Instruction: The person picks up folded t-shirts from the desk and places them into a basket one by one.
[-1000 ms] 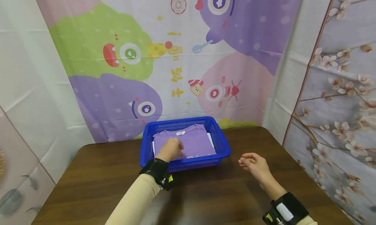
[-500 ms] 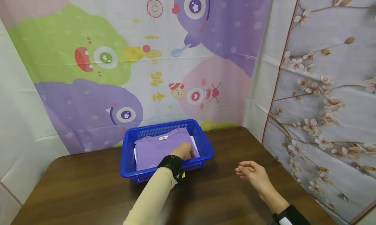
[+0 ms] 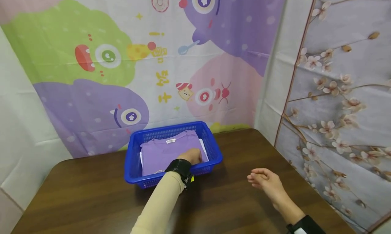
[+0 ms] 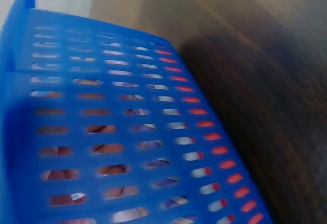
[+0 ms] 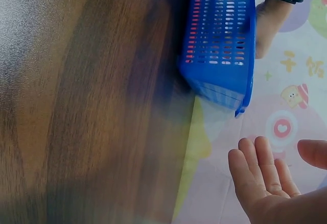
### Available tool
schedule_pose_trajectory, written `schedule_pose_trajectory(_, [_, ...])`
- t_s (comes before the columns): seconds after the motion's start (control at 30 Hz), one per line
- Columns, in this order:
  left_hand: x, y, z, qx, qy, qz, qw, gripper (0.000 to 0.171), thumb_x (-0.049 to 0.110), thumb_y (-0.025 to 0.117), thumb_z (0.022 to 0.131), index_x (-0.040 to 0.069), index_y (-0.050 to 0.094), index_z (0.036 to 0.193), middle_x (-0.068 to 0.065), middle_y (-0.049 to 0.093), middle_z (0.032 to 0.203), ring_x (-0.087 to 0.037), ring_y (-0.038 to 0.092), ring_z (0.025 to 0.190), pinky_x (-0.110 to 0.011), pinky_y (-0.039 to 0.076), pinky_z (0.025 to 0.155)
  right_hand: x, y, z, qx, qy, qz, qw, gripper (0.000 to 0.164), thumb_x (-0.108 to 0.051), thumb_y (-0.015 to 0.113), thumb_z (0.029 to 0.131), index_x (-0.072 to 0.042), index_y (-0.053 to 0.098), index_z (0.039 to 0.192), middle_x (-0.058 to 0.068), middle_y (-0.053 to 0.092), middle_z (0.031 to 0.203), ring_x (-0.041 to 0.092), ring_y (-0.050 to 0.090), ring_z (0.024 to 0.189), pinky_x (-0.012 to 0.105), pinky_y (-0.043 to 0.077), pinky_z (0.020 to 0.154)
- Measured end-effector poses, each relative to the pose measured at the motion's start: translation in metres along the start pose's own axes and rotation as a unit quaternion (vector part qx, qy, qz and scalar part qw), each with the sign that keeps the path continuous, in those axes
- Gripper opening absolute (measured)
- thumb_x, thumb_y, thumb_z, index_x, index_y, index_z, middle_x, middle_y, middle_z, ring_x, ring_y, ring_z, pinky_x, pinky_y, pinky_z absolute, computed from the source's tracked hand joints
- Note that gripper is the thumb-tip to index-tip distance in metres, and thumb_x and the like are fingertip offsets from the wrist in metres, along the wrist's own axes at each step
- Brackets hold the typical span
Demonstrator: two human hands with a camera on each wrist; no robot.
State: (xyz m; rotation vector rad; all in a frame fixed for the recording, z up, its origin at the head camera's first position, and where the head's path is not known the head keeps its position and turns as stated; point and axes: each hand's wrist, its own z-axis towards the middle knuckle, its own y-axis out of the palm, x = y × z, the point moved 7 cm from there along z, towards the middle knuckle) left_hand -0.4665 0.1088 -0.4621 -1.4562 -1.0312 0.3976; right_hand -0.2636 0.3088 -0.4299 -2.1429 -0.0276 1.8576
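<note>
A blue slotted plastic basket (image 3: 129, 168) stands toward the back of the table. Inside lies a folded purple T-shirt (image 3: 162, 156), neckline and label to the rear, with white cloth (image 3: 203, 149) peeking out at its sides. My left hand (image 3: 191, 155) reaches over the front rim and bends down onto the shirt's front right part; its fingertips are hidden. Through the slots of the basket wall (image 4: 28, 119) in the left wrist view, only bits of that hand show. My right hand (image 5: 265, 188) hovers right of the basket, fingers extended, holding nothing.
The brown wooden table (image 3: 226, 196) carries the basket. A cartoon-printed cloth (image 3: 171, 115) hangs right behind it, and a flowered cloth (image 3: 330, 125) hangs along the right side. Something red (image 4: 219, 150) shows through the basket's lowest slots.
My left hand has shifted right across the shirt toward its front right part, then stayed there. The head view has turned right. My right hand has barely moved.
</note>
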Motion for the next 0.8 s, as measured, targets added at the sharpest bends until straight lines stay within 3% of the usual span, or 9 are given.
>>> schedule_pose_trajectory(0.07, [-0.008, 0.004, 0.008, 0.002, 0.035, -0.020, 0.9992, 0.012, 0.017, 0.069, 0.086, 0.011, 0.080, 0.086, -0.002, 0.077, 0.087, -0.013, 0.067, 0.079, -0.027, 0.056, 0.078, -0.001, 0.000, 0.001, -0.001, 0.000, 0.001, 1.000, 0.038, -0.015, 0.054, 0.097, 0.009, 0.047, 0.126, -0.002, 0.074, 0.096, -0.002, 0.067, 0.081, 0.022, 0.056, 0.083])
schedule_pose_trajectory(0.17, [-0.013, 0.000, 0.003, -0.006, 0.027, -0.037, 0.9989, 0.012, 0.018, 0.071, 0.084, 0.010, 0.079, 0.088, -0.002, 0.077, 0.086, -0.012, 0.063, 0.073, -0.026, 0.056, 0.073, -0.002, 0.004, 0.003, -0.009, -0.001, -0.002, 1.000, 0.039, -0.016, 0.054, 0.098, 0.009, 0.046, 0.126, -0.002, 0.074, 0.097, -0.002, 0.066, 0.081, 0.021, 0.056, 0.083])
schedule_pose_trajectory(0.33, [-0.110, 0.078, 0.103, 0.034, 0.014, 0.009, 0.9993, 0.018, 0.035, 0.065, 0.086, 0.024, 0.079, 0.090, 0.008, 0.076, 0.087, -0.007, 0.063, 0.076, -0.027, 0.053, 0.076, 0.001, 0.015, 0.008, -0.033, -0.002, -0.010, 0.999, 0.040, -0.016, 0.053, 0.098, 0.010, 0.046, 0.127, -0.001, 0.073, 0.099, -0.001, 0.067, 0.082, 0.024, 0.056, 0.085])
schedule_pose_trajectory(0.37, [-0.126, 0.090, 0.118, 0.048, 0.025, 0.017, 0.9984, 0.021, 0.040, 0.063, 0.086, 0.026, 0.079, 0.087, 0.011, 0.075, 0.082, -0.006, 0.062, 0.075, -0.026, 0.052, 0.074, 0.003, 0.017, 0.009, -0.037, 0.000, -0.010, 0.999, 0.039, -0.016, 0.053, 0.098, 0.010, 0.046, 0.127, 0.000, 0.074, 0.099, -0.001, 0.067, 0.082, 0.024, 0.056, 0.085])
schedule_pose_trajectory(0.4, [-0.131, 0.094, 0.117, 0.066, 0.035, 0.029, 0.9968, 0.025, 0.044, 0.062, 0.086, 0.026, 0.079, 0.085, 0.013, 0.073, 0.077, -0.004, 0.059, 0.072, -0.026, 0.050, 0.072, 0.004, 0.019, 0.010, -0.039, 0.002, -0.013, 0.999, 0.039, -0.015, 0.053, 0.098, 0.010, 0.046, 0.127, 0.000, 0.073, 0.099, 0.000, 0.067, 0.083, 0.025, 0.056, 0.086])
schedule_pose_trajectory(0.47, [-0.106, 0.073, 0.083, 0.083, 0.046, 0.003, 0.9955, 0.033, 0.046, 0.058, 0.090, 0.021, 0.079, 0.083, 0.012, 0.070, 0.070, -0.006, 0.058, 0.068, -0.025, 0.048, 0.069, 0.007, 0.020, 0.011, -0.040, 0.007, -0.018, 0.999, 0.039, -0.016, 0.053, 0.098, 0.010, 0.047, 0.127, 0.004, 0.074, 0.102, 0.001, 0.067, 0.084, 0.026, 0.057, 0.086])
schedule_pose_trajectory(0.6, [-0.025, 0.006, -0.015, 0.109, 0.058, -0.082, 0.9890, 0.027, 0.028, 0.059, 0.092, 0.008, 0.077, 0.090, 0.000, 0.074, 0.080, -0.014, 0.063, 0.077, -0.028, 0.051, 0.077, 0.014, 0.018, 0.011, -0.033, 0.015, -0.022, 0.999, 0.043, -0.020, 0.052, 0.099, 0.011, 0.048, 0.128, 0.009, 0.073, 0.106, 0.007, 0.070, 0.090, 0.027, 0.057, 0.085])
schedule_pose_trajectory(0.7, [0.005, -0.017, -0.052, 0.136, 0.062, -0.129, 0.9803, 0.024, 0.015, 0.056, 0.093, 0.000, 0.073, 0.100, -0.011, 0.075, 0.094, -0.020, 0.067, 0.089, -0.031, 0.053, 0.084, 0.019, 0.017, 0.010, -0.028, 0.024, -0.021, 0.999, 0.044, -0.022, 0.052, 0.099, 0.010, 0.048, 0.129, 0.010, 0.073, 0.108, 0.012, 0.071, 0.094, 0.027, 0.057, 0.085])
schedule_pose_trajectory(0.8, [0.020, -0.027, -0.074, 0.170, 0.070, -0.155, 0.9707, 0.025, 0.011, 0.054, 0.095, -0.005, 0.070, 0.106, -0.016, 0.074, 0.098, -0.023, 0.067, 0.091, -0.033, 0.054, 0.084, 0.023, 0.019, 0.006, -0.023, 0.026, -0.020, 0.999, 0.044, -0.020, 0.052, 0.099, 0.011, 0.048, 0.130, 0.012, 0.072, 0.110, 0.013, 0.071, 0.096, 0.026, 0.057, 0.085])
